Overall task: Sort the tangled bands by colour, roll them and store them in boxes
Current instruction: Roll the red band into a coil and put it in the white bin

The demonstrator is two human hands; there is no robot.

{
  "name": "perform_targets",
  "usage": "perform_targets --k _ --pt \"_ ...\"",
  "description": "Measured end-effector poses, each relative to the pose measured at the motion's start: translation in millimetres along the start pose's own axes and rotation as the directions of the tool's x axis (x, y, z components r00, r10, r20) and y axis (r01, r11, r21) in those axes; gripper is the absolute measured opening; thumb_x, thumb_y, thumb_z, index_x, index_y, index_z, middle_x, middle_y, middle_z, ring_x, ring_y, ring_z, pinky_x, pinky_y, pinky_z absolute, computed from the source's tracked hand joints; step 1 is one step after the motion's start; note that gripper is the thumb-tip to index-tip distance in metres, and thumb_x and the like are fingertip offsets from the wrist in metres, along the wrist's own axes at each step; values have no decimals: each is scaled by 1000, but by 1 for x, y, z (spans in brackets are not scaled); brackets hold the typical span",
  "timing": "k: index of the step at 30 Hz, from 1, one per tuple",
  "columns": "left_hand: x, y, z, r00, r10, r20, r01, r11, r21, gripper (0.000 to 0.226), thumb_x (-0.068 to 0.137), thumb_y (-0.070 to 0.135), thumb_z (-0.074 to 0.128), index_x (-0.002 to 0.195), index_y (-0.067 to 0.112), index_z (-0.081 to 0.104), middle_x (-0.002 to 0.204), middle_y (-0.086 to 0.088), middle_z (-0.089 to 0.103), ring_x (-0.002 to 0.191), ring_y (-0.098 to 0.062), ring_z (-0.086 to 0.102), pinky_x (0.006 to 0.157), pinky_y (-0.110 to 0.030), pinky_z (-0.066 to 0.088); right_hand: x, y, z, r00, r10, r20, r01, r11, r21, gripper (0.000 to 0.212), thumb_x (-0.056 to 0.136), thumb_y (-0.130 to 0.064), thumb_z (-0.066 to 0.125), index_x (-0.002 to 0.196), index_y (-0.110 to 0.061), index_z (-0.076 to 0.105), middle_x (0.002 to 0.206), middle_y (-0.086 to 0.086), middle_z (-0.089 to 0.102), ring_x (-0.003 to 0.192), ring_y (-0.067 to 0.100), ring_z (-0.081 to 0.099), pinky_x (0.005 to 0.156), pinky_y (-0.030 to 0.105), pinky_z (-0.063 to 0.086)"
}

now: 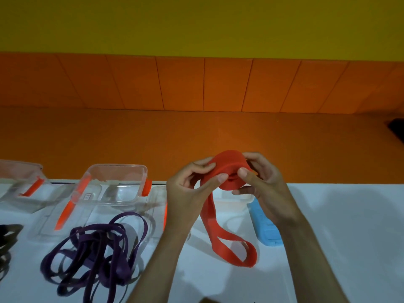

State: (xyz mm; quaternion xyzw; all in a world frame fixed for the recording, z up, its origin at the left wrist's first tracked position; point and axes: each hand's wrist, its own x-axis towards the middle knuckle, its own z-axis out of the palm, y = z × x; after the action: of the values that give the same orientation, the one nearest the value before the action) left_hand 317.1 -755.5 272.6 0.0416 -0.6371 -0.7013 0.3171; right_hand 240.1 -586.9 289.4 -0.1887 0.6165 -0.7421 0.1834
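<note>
A wide red band point(227, 171) is partly rolled into a coil held above the white table's far edge. My left hand point(194, 189) grips the coil's left side, thumb against its front. My right hand point(260, 180) pinches the coil's right side with thumb and fingers. The band's loose tail point(231, 243) hangs down and loops on the table. A tangle of purple bands point(96, 254) lies on the table to the left. A clear box with orange clips point(113, 184) stands open behind the purple tangle.
Another clear box point(21, 182) sits at the far left, with clear lids point(63, 217) lying flat beside the boxes. A dark band point(6, 239) shows at the left edge. A blue lid point(265, 228) lies under my right forearm. An orange floor lies beyond the table point(341, 226).
</note>
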Motion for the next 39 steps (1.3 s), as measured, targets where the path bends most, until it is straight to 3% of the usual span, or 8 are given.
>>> perform_targets --k 7,12,16,23,28,32,35,39 --pt "7 11 -7 998 -28 59 31 998 -59 45 79 32 86 120 47 76 119 11 75 116 -15 71 92 -25 60 2 0 4 994 29 110 -56 967 247 43 89 -27 75 127 -11 62 122 16 72 118 36 72 83 40 65" --pt "5 18 -4 998 45 -50 -47 998 -40 33 76 28 89 107 35 79 115 8 78 111 -13 74 87 -19 59 1 -7 2 990 42 132 -36 998 -47 51 82 -47 86 123 -22 69 115 2 74 97 18 73 72 28 60" --pt "3 17 4 995 61 -74 -64 997 -31 27 77 29 88 104 32 83 116 9 79 113 -15 74 90 -20 58 2 -13 11 999 -31 44 31 1000 -1 53 79 -58 85 118 -24 72 115 5 74 106 28 76 76 36 65" --pt "9 21 -5 996 -6 88 5 1000 9 42 79 36 86 119 46 77 121 15 72 121 -14 67 92 -23 59 4 -12 10 998 16 55 -25 984 175 47 86 -36 87 116 -8 64 116 13 73 114 34 73 84 37 64" --pt "8 25 0 998 42 -37 -42 999 -1 38 74 27 92 108 37 77 111 10 79 107 -10 74 86 -16 58 -2 -15 -1 998 16 55 -14 999 -31 62 77 -65 84 126 -29 69 118 2 72 101 18 71 69 29 59" --pt "10 26 7 996 49 -76 -55 995 -82 26 75 28 90 99 32 80 111 5 80 109 -14 75 89 -19 58 -1 -19 -3 997 -82 -6 82 996 37 48 79 -55 87 116 -28 72 116 10 73 109 31 74 74 40 66" --pt "10 25 6 1000 20 21 -19 998 -52 36 79 32 85 113 42 80 118 11 76 115 -9 71 91 -18 57 0 -16 -2 996 -84 -19 86 990 116 34 84 -39 85 111 -24 73 114 11 75 109 32 75 80 40 65" --pt "10 23 -1 998 -23 52 21 999 34 43 81 42 82 123 51 74 113 11 75 109 -9 71 88 -18 57 -1 -7 -8 992 9 130 -28 989 144 38 90 -24 78 124 -11 66 124 15 74 120 35 71 94 42 62"
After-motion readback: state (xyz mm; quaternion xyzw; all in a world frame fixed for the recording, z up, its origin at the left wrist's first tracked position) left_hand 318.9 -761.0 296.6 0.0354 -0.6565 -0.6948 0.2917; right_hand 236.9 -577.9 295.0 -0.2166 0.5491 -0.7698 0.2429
